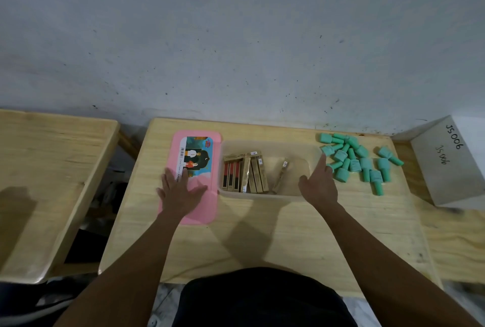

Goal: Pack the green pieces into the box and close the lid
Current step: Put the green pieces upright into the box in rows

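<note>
On wooden table point(262, 234) by grey wall point(236, 37): hands empty, left hand point(178, 192) flat on lid point(195, 177).

- Desk point(262, 234): pale wood, set against a wall.
- Pink lid point(202, 203): flat, left of box (printed label uppermost).
- Clear box point(273, 146): centre, open.
- Green pieces point(357, 160): loose heap, right.
- Grey carton point(451, 169): far right edge.

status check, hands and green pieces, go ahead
Left hand flat on pink lid. Right hand empty at box rim. Green pieces unpacked.
</note>
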`<state>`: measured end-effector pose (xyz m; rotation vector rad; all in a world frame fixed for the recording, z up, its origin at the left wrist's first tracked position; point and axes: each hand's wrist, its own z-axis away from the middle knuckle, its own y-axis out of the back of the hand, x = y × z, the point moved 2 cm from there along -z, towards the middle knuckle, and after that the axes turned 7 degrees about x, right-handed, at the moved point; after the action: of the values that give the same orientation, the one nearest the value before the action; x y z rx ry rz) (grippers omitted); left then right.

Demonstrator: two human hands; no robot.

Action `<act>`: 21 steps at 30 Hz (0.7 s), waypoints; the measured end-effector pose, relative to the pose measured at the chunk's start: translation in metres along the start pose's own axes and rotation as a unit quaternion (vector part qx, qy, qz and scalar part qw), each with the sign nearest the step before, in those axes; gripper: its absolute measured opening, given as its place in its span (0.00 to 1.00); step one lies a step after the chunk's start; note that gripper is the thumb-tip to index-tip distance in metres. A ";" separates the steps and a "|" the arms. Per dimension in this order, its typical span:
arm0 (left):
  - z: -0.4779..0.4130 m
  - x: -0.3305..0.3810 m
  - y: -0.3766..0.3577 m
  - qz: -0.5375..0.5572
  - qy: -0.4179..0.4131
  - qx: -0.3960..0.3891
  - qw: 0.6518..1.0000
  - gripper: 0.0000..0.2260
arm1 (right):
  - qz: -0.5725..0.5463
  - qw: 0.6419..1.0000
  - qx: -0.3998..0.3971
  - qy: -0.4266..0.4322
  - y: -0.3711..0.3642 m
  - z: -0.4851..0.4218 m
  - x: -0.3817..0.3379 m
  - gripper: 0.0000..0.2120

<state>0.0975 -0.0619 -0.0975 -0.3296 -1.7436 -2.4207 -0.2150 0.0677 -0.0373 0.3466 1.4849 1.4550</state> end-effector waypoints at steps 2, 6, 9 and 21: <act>-0.005 -0.002 0.000 -0.001 -0.001 -0.008 1.000 0.38 | 0.008 1.000 0.008 0.005 -0.001 -0.001 0.002 0.40; -0.009 -0.002 0.000 -0.009 -0.004 -0.021 1.000 0.39 | -0.008 1.000 -0.001 0.006 0.001 -0.004 0.008 0.40; -0.010 -0.001 0.004 -0.014 -0.003 -0.040 0.999 0.40 | -0.022 1.000 -0.009 0.006 0.001 -0.005 0.011 0.40; 0.020 0.091 0.048 0.268 -0.041 0.056 0.961 0.18 | 0.054 0.980 0.072 0.177 -0.004 0.010 -0.030 0.23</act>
<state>0.0229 -0.0573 -0.0240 -0.7835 -1.5548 -1.9368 -0.1920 0.0497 -0.0260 0.2688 1.8888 1.5561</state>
